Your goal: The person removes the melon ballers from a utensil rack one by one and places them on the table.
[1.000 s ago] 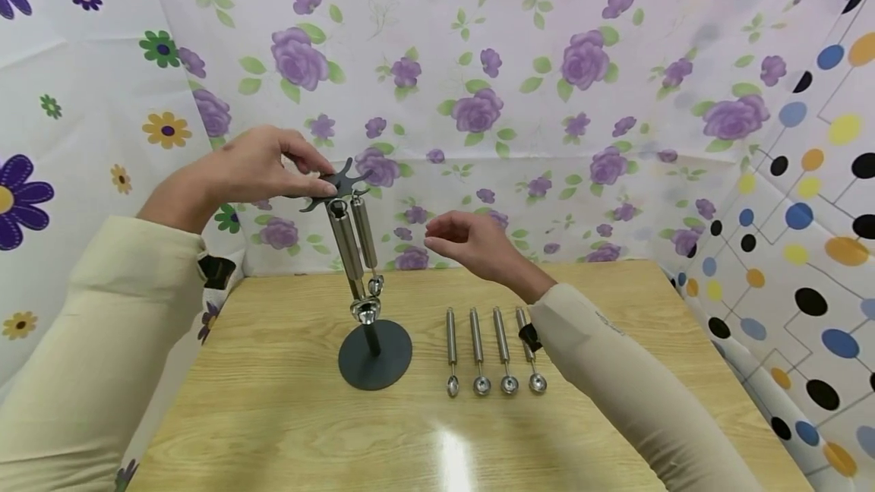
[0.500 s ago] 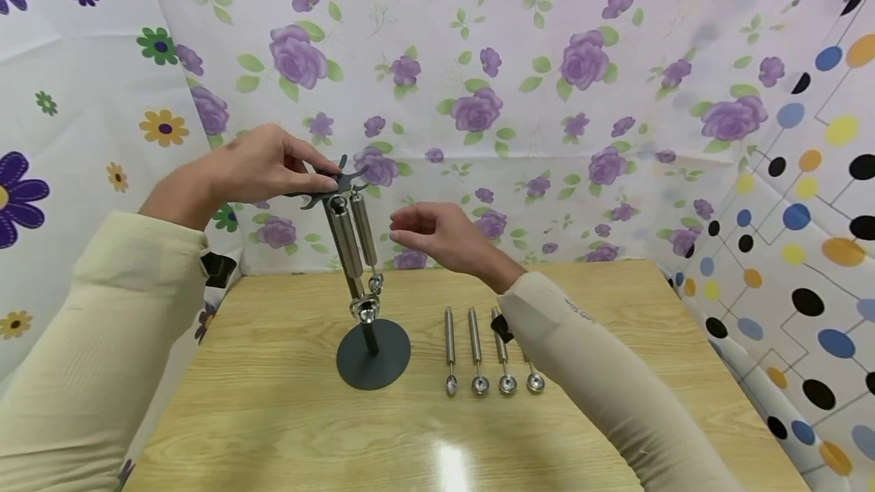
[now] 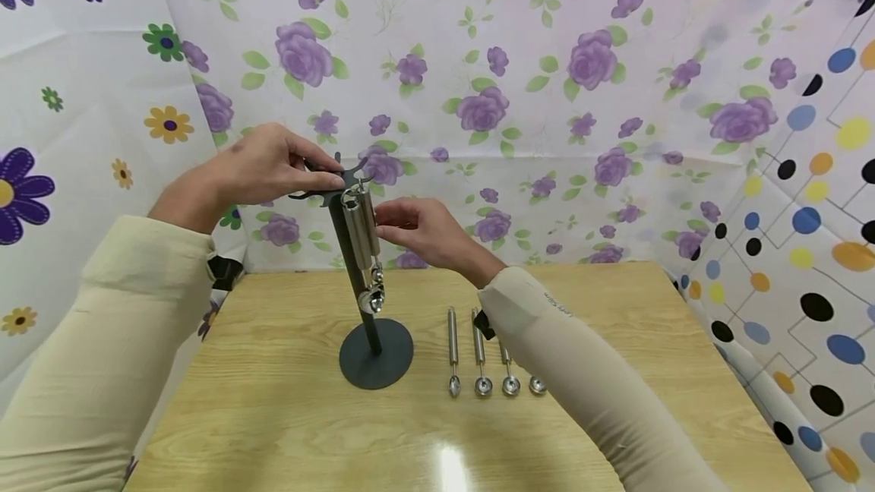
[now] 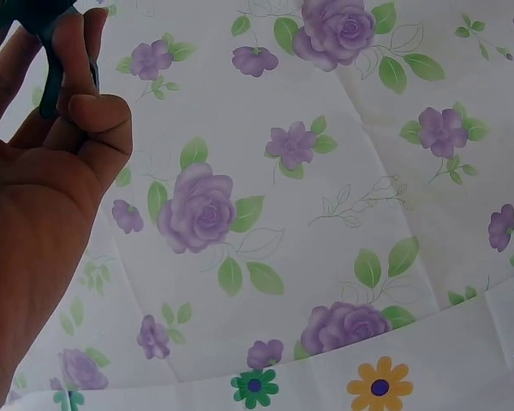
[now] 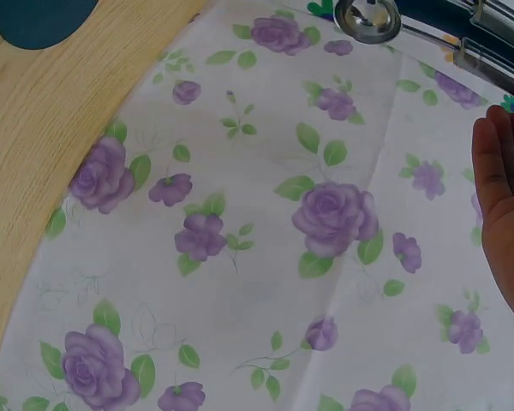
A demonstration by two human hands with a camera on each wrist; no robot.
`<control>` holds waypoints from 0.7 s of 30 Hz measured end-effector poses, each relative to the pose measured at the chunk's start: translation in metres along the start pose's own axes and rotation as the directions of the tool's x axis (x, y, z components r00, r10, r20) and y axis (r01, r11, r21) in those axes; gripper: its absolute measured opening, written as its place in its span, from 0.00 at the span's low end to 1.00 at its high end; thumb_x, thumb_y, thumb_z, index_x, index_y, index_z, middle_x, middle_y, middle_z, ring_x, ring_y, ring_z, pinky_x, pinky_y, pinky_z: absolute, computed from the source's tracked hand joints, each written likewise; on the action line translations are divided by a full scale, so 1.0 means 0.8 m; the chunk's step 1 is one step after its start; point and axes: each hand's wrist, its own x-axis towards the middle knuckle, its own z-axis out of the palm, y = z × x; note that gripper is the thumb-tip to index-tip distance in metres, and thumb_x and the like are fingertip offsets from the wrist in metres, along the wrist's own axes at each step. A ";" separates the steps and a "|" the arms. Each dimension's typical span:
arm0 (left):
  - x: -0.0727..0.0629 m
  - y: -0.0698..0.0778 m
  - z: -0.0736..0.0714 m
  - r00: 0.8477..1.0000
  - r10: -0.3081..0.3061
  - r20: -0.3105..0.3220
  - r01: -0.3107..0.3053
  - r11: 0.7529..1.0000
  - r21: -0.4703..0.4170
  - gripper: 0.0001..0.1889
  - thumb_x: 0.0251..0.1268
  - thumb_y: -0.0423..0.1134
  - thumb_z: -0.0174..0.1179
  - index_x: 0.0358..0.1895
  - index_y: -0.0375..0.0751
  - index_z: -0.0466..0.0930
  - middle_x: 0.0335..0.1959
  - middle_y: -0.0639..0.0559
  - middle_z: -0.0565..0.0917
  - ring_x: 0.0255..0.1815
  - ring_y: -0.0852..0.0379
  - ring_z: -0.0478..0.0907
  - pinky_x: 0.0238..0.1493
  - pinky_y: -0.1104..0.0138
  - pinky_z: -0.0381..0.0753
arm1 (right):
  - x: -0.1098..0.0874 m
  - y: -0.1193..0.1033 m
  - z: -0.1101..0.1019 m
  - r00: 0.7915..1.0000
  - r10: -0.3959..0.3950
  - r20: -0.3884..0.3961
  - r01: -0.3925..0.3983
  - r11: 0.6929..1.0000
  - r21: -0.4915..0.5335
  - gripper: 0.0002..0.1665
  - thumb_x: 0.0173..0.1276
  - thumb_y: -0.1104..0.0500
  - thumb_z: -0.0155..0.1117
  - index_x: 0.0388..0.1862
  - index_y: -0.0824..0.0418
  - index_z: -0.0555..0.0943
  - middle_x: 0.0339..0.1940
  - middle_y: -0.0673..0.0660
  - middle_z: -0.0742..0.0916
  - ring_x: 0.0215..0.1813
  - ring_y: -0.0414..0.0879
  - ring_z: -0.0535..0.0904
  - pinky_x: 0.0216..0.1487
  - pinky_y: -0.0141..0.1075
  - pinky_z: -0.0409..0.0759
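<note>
My left hand (image 3: 263, 165) pinches the dark hooked top (image 3: 350, 177) of a metal stand; in the left wrist view, fingers and thumb close on one dark arm (image 4: 51, 81). Steel scoops (image 3: 357, 234) with thick tubular handles and small round bowls hang from its hooks, overlapping so that their number is unclear. My right hand (image 3: 431, 230) is beside their handles, fingertips next to the nearest one; whether they touch cannot be told. In the right wrist view, the right hand's fingers (image 5: 497, 163) look straight, below a hanging scoop's bowl (image 5: 368, 19) and handle.
The stand's round dark base (image 3: 358, 374) sits on the wooden table (image 3: 273, 416). Several similar scoops lie in a row to its right, the leftmost scoop (image 3: 453, 340) having a narrow oval bowl. My right forearm covers some handles. Flowered cloth (image 3: 513, 97) hangs behind.
My right hand has moved left to the hanging scoops. The stand's top has turned, and the scoops have shifted right and bunched together. My left hand has stayed on the top.
</note>
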 end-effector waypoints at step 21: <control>-0.004 0.010 -0.012 0.994 0.021 0.109 -0.021 1.000 0.002 0.15 0.70 0.38 0.64 0.55 0.37 0.86 0.47 0.42 0.87 0.40 0.52 0.83 0.37 0.65 0.78 | 0.008 -0.006 0.013 0.999 -0.042 -0.017 0.043 0.998 0.041 0.16 0.73 0.63 0.64 0.58 0.65 0.82 0.46 0.56 0.88 0.47 0.43 0.84 0.52 0.33 0.79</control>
